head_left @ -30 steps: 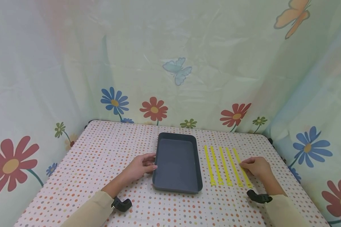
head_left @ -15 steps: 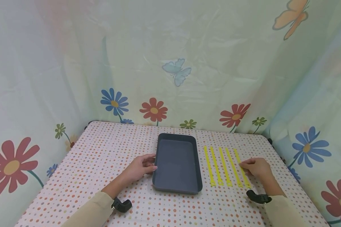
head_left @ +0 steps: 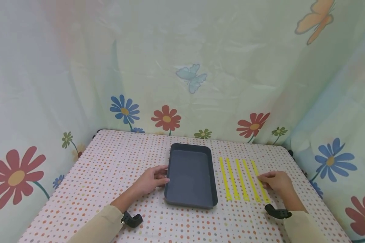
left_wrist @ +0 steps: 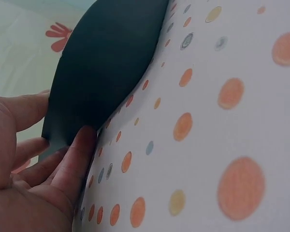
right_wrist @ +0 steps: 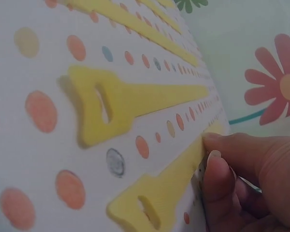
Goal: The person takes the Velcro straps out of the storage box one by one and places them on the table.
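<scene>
A dark grey rectangular tray (head_left: 190,179) stands on the table. My left hand (head_left: 153,179) holds its left side, with the thumb and fingers at the wall; in the left wrist view the tray wall (left_wrist: 106,58) fills the top. To the tray's right lie several yellow straps (head_left: 233,179) side by side, each with a wide slotted head at the near end. My right hand (head_left: 276,182) pinches the rightmost strap near its middle, thumb and index finger together; this strap (right_wrist: 176,171) lies flat in the right wrist view. My other right fingers are curled, partly hidden.
A dotted cloth covers the table (head_left: 118,152). Flowered curtains (head_left: 231,67) hang behind it and on both sides. On each wrist sits a black camera mount, the left one (head_left: 132,220) and the right one (head_left: 277,212).
The head view shifts very slightly. Both hands, the tray and the straps keep their places.
</scene>
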`<act>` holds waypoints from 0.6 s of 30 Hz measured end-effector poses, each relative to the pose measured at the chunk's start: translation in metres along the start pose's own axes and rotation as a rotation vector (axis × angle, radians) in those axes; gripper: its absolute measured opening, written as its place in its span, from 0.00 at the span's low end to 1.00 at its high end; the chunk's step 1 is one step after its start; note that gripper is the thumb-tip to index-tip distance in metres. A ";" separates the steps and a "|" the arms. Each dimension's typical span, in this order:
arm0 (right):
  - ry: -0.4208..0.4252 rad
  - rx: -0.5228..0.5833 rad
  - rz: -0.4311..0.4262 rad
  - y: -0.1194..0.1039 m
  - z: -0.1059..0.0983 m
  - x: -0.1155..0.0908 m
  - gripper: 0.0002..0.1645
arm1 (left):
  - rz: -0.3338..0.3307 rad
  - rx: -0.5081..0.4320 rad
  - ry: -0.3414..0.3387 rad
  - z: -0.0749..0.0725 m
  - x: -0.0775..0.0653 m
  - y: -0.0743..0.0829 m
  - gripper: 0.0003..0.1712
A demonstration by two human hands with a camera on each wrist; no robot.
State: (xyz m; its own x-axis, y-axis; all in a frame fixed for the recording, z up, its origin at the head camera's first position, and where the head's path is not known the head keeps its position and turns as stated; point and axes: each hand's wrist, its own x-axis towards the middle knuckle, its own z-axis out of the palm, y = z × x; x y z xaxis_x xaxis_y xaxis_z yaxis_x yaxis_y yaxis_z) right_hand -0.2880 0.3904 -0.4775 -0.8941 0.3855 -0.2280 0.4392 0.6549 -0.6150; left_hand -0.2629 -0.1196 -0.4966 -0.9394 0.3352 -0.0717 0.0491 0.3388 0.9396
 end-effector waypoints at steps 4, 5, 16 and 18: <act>-0.017 0.008 -0.012 0.003 0.000 -0.002 0.24 | -0.004 -0.003 0.002 0.001 -0.001 0.000 0.36; -0.019 0.013 -0.019 0.003 -0.001 -0.003 0.25 | 0.002 -0.001 0.003 0.001 -0.001 0.000 0.37; 0.011 0.059 -0.051 0.003 0.001 -0.008 0.29 | 0.011 0.025 0.042 -0.006 -0.002 0.002 0.35; 0.022 0.078 -0.061 0.005 0.002 -0.009 0.30 | 0.013 0.008 0.073 -0.010 -0.003 0.003 0.33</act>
